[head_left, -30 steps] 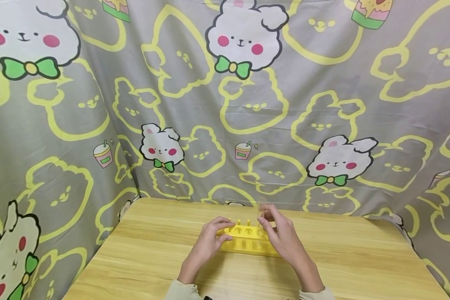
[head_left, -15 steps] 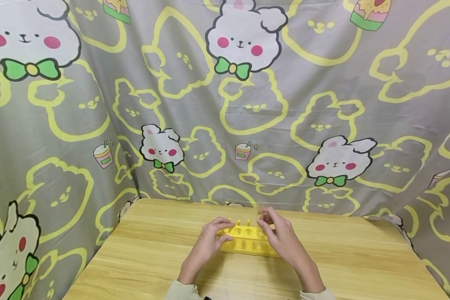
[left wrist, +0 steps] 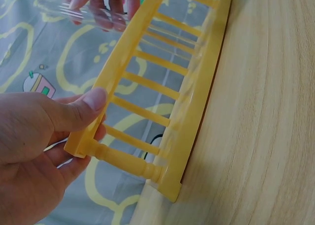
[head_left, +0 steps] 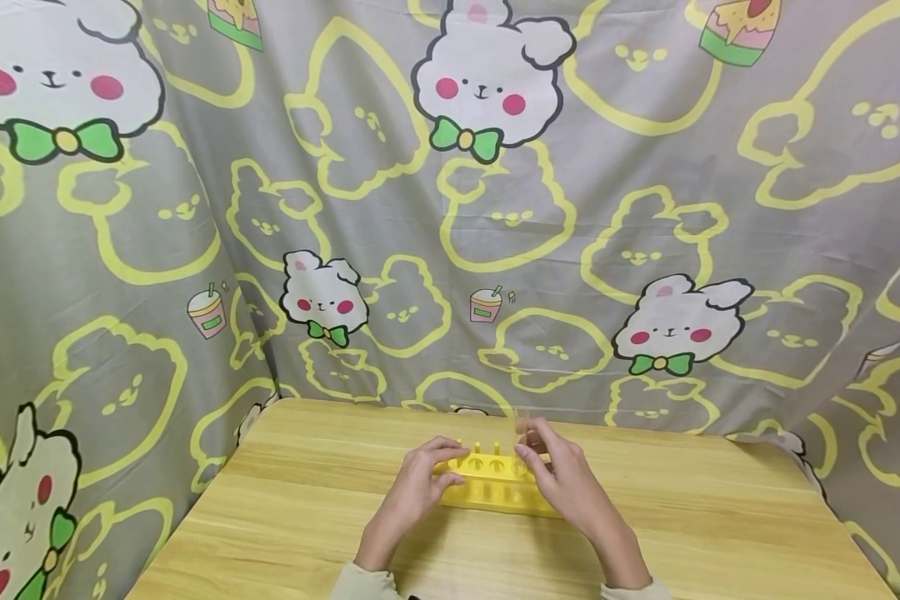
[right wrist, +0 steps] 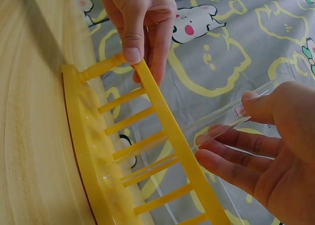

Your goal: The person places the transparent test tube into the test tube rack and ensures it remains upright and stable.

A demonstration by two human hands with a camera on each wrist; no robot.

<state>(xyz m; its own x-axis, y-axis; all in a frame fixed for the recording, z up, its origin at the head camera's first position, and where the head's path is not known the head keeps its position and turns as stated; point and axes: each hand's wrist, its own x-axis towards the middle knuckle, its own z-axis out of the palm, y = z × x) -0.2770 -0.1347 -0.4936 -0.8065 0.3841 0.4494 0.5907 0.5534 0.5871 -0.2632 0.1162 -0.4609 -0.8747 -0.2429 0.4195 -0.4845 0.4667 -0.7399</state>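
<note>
A yellow test tube rack [head_left: 487, 490], with a row of holes along its top and pegs along its back, stands on the table. My left hand [head_left: 422, 477] grips the left end of its top bar, thumb in front and fingers behind, as the left wrist view shows. A clear test tube [right wrist: 216, 117] stands upright through a hole right of the rack's middle. My right hand [head_left: 566, 471] pinches its upper part between thumb and fingers. The tube's lower part shows through the rack in the right wrist view, reaching close to the base.
The wooden table [head_left: 705, 517] extends to both sides of the rack. A grey curtain [head_left: 390, 225] printed with rabbits and yellow outlines hangs behind the table and along its sides.
My right hand and the test tube have moved down a little, so less of the tube stands above the rack. The left hand and the rack have stayed in place.
</note>
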